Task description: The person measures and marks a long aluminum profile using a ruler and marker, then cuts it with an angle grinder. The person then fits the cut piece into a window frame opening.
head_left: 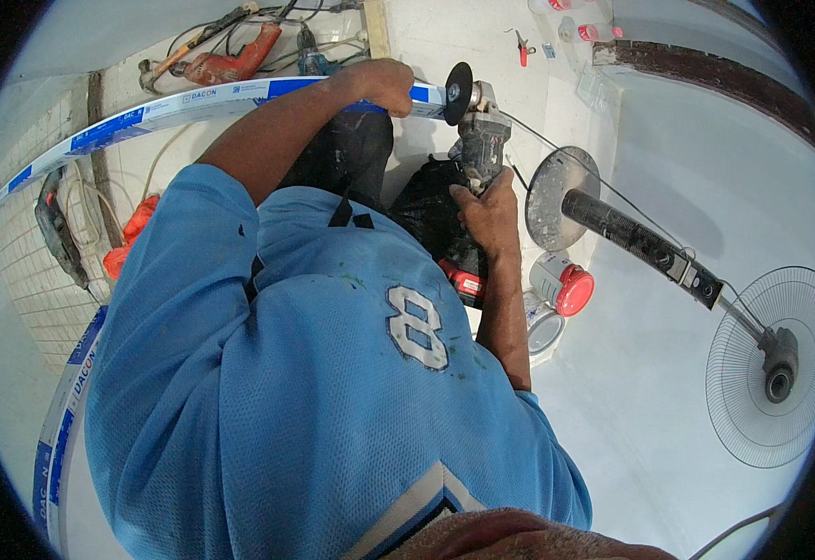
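My left hand point(387, 86) is closed around a long, straight profile point(183, 107) covered in blue and white film, close to its right end. My right hand point(491, 213) grips the body of a dark grey angle grinder point(484, 140) with a red part at its lower end. Its thin black cutting disc point(458, 93) stands on edge at the profile's right end. I cannot tell whether disc and profile touch, or whether the disc spins. Dark trousered legs show beneath the profile.
A standing fan point(770, 369) with a round base point(557, 198) is on the right, beside cans point(548, 285). A red power drill point(235, 61), a hammer point(151, 75) and a teal power tool point(312, 56) lie behind. Red-handled pliers point(523, 49) and bottles point(590, 31) are farther off. Another wrapped profile point(67, 401) lies left.
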Action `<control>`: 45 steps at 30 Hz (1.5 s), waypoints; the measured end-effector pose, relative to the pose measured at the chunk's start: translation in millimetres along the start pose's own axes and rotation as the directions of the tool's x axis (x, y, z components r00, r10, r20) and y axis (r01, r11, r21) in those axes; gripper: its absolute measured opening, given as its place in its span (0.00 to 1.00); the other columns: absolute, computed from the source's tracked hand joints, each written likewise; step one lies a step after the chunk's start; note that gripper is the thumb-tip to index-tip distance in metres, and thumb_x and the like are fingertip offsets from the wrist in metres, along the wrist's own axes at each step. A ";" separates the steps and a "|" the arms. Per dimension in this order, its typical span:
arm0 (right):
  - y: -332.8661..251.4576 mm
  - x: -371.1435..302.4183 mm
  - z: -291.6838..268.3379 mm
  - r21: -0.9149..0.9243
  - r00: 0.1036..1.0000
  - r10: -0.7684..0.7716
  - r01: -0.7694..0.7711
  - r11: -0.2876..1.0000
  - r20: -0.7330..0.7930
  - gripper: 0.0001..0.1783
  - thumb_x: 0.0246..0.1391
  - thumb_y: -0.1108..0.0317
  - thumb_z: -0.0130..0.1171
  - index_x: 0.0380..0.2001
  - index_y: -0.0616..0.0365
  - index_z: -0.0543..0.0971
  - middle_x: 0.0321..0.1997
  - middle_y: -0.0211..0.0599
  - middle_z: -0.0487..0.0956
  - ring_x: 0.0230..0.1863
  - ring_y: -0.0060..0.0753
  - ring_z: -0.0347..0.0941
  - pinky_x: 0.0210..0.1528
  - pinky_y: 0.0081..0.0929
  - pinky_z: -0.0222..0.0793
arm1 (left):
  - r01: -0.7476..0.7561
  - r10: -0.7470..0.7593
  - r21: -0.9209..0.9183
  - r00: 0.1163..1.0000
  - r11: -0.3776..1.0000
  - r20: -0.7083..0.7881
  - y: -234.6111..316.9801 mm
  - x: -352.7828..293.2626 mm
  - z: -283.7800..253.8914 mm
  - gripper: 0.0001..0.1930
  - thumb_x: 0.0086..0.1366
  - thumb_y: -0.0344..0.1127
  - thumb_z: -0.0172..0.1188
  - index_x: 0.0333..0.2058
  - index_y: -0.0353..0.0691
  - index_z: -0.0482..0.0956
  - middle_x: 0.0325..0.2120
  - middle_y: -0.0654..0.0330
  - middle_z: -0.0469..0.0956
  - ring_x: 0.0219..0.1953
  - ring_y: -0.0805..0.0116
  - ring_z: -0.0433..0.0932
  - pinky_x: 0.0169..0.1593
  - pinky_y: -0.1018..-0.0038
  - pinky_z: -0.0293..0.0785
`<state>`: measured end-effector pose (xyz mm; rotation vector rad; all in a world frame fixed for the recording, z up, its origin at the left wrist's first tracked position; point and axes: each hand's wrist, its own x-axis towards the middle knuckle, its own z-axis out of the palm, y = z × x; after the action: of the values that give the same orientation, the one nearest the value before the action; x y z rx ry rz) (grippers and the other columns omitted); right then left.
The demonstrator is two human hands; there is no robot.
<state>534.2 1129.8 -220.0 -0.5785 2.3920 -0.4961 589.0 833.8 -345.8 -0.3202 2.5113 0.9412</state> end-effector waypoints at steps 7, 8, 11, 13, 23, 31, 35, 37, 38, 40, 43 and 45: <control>14.2 5.2 6.5 -0.036 0.994 -0.101 0.100 0.994 -0.048 0.29 0.58 0.66 0.75 0.48 0.66 0.66 0.29 0.47 0.82 0.22 0.34 0.80 0.23 0.33 0.76 | -0.011 0.011 0.001 1.000 1.000 -0.009 5.2 -7.4 -6.9 0.22 0.42 0.38 0.66 0.34 0.25 0.90 0.27 0.40 0.86 0.29 0.47 0.86 0.37 0.52 0.83; 13.8 5.2 6.5 -0.038 0.994 -0.102 0.100 0.994 -0.050 0.29 0.58 0.66 0.75 0.48 0.66 0.66 0.29 0.47 0.82 0.22 0.35 0.80 0.23 0.33 0.76 | -0.019 0.019 0.003 1.000 1.000 -0.011 5.5 -8.5 -7.7 0.22 0.42 0.38 0.66 0.34 0.25 0.90 0.28 0.40 0.86 0.29 0.46 0.86 0.38 0.52 0.83; 11.5 5.1 5.7 -0.039 0.993 -0.104 0.102 0.994 -0.056 0.29 0.58 0.66 0.76 0.49 0.67 0.66 0.29 0.47 0.82 0.22 0.35 0.80 0.24 0.34 0.76 | -0.038 0.038 0.000 0.999 0.999 -0.006 8.9 -12.5 -12.9 0.23 0.43 0.38 0.66 0.34 0.23 0.89 0.31 0.35 0.86 0.33 0.41 0.88 0.41 0.51 0.85; 12.0 5.7 6.3 -0.039 0.993 -0.104 0.102 0.994 -0.060 0.29 0.58 0.67 0.76 0.49 0.67 0.66 0.29 0.47 0.83 0.22 0.36 0.80 0.24 0.34 0.76 | -0.045 0.044 0.007 0.999 0.999 0.001 11.5 -14.1 -15.5 0.23 0.44 0.39 0.67 0.34 0.22 0.88 0.32 0.33 0.86 0.35 0.39 0.89 0.42 0.50 0.85; 3.7 5.6 4.6 0.160 0.993 -0.072 0.086 0.983 -0.092 0.31 0.54 0.67 0.77 0.54 0.67 0.70 0.37 0.52 0.85 0.35 0.49 0.84 0.40 0.42 0.80 | -0.017 0.017 -0.001 1.000 1.000 0.009 7.2 -12.4 -11.8 0.24 0.41 0.39 0.68 0.34 0.23 0.89 0.32 0.34 0.87 0.34 0.41 0.89 0.40 0.50 0.85; -38.8 -22.6 -33.6 0.332 0.997 0.022 0.006 0.943 -0.080 0.27 0.55 0.69 0.76 0.51 0.64 0.71 0.30 0.39 0.81 0.22 0.28 0.78 0.24 0.29 0.72 | 0.078 -0.064 -0.073 0.982 0.994 0.180 -6.4 -4.1 -37.8 0.35 0.35 0.42 0.70 0.46 0.30 0.91 0.42 0.38 0.89 0.40 0.44 0.88 0.41 0.53 0.82; -46.7 -27.4 -41.3 0.236 0.997 0.034 -0.017 0.972 -0.068 0.28 0.55 0.69 0.76 0.52 0.64 0.71 0.31 0.39 0.81 0.22 0.28 0.77 0.24 0.29 0.72 | 0.091 -0.044 -0.144 0.954 0.985 0.298 -26.4 17.0 -29.4 0.37 0.36 0.46 0.73 0.49 0.33 0.90 0.42 0.42 0.89 0.41 0.49 0.88 0.44 0.55 0.82; -41.5 -26.5 -38.9 0.220 0.999 0.037 -0.027 0.975 -0.039 0.29 0.54 0.68 0.76 0.52 0.65 0.71 0.31 0.40 0.82 0.22 0.29 0.78 0.25 0.29 0.73 | 0.096 -0.038 -0.180 0.953 0.979 0.301 -32.9 21.1 -22.9 0.36 0.37 0.48 0.74 0.49 0.34 0.91 0.39 0.45 0.90 0.39 0.51 0.88 0.43 0.57 0.82; -35.2 -21.4 -33.5 0.228 0.999 0.050 -0.046 0.972 -0.014 0.30 0.53 0.67 0.77 0.53 0.65 0.71 0.32 0.41 0.82 0.23 0.30 0.78 0.25 0.30 0.74 | 0.096 -0.036 -0.190 0.955 0.977 0.294 -34.7 21.8 -21.5 0.36 0.38 0.48 0.74 0.48 0.35 0.91 0.39 0.45 0.90 0.38 0.52 0.87 0.43 0.57 0.82; -29.1 -12.3 -28.0 0.257 0.991 0.113 -0.127 0.958 0.067 0.32 0.52 0.64 0.77 0.53 0.66 0.71 0.35 0.47 0.84 0.29 0.40 0.82 0.35 0.37 0.79 | 0.102 -0.038 -0.197 0.951 0.975 0.306 -34.8 26.7 -19.3 0.35 0.40 0.49 0.74 0.48 0.35 0.91 0.39 0.45 0.90 0.38 0.53 0.87 0.43 0.56 0.81; -2.4 1.5 -11.2 0.211 0.999 0.021 -0.027 0.977 0.031 0.33 0.52 0.64 0.77 0.54 0.68 0.71 0.41 0.54 0.85 0.40 0.50 0.84 0.48 0.43 0.79 | 0.116 -0.039 -0.204 0.937 0.972 0.348 -37.7 33.0 -19.7 0.34 0.41 0.49 0.73 0.47 0.34 0.91 0.38 0.45 0.89 0.37 0.55 0.87 0.43 0.57 0.81; -5.8 3.1 -9.9 0.182 0.999 0.029 -0.036 0.983 0.041 0.34 0.53 0.63 0.77 0.55 0.69 0.71 0.45 0.59 0.85 0.47 0.56 0.85 0.55 0.46 0.77 | 0.119 -0.027 -0.236 0.933 0.964 0.358 -39.0 33.4 -20.4 0.33 0.42 0.48 0.73 0.47 0.34 0.91 0.38 0.46 0.89 0.36 0.56 0.86 0.43 0.57 0.82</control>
<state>527.2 1125.5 -211.5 -0.4628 2.2853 -0.6759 567.2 789.2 -369.9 -0.2920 2.0431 1.1790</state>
